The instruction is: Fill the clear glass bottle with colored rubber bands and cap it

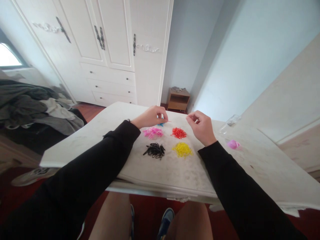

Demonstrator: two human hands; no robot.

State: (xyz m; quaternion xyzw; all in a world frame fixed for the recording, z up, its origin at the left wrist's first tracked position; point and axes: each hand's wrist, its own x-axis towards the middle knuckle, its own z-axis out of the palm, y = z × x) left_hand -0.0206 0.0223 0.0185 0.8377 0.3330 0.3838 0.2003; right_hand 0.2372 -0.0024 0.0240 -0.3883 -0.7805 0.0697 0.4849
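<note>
Small rubber bands lie in loose piles by colour on the white table: pink bands, red bands, black bands and yellow bands. My left hand is above the far side, just behind the pink pile, and partly hides some blue bands. Its thumb and fingertips pinch a thin reddish rubber band, whose end sticks out to the right. Beyond the red pile, to the right, my right hand is closed in a pinch; anything between its fingertips is too small to make out.
To the right stand a clear plastic bottle and a pink, rounded item. A white wardrobe rises behind the table, with a small wooden nightstand beside it. Clothes are heaped at the left.
</note>
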